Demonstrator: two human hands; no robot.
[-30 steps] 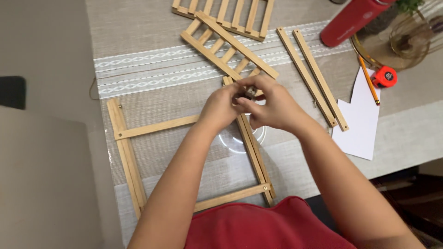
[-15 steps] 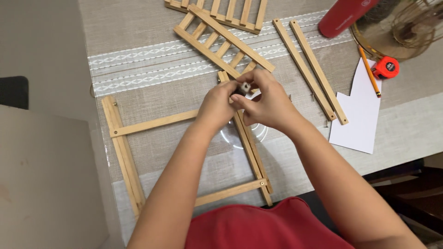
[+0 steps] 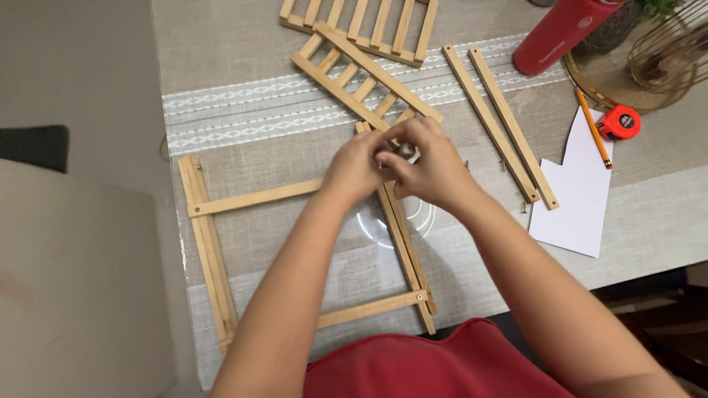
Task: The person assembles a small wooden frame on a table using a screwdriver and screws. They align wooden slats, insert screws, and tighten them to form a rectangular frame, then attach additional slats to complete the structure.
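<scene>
- While both hands meet over the wooden frame (image 3: 210,250), a small metal part (image 3: 405,151) is pinched between left hand (image 3: 355,166) and right hand (image 3: 428,163).
- Part is held just above the frame's right rail — exact grip cannot be told.

A small pale object (image 3: 405,152) is pinched between the left hand (image 3: 356,166) and the right hand (image 3: 431,163); its kind cannot be told, since most of it is covered by the fingers and softened by blur. The stretch of the wooden frame (image 3: 209,243) directly under the grip is hidden by both hands. Beyond the grip, the slatted panel (image 3: 365,22) is cut off by the top edge, as is the red bottle (image 3: 560,33). The wire basket (image 3: 675,51) to the far right is cropped at the corner. Tiny dark specks beside the loose wooden strips (image 3: 501,125) are too small to be identified.
</scene>
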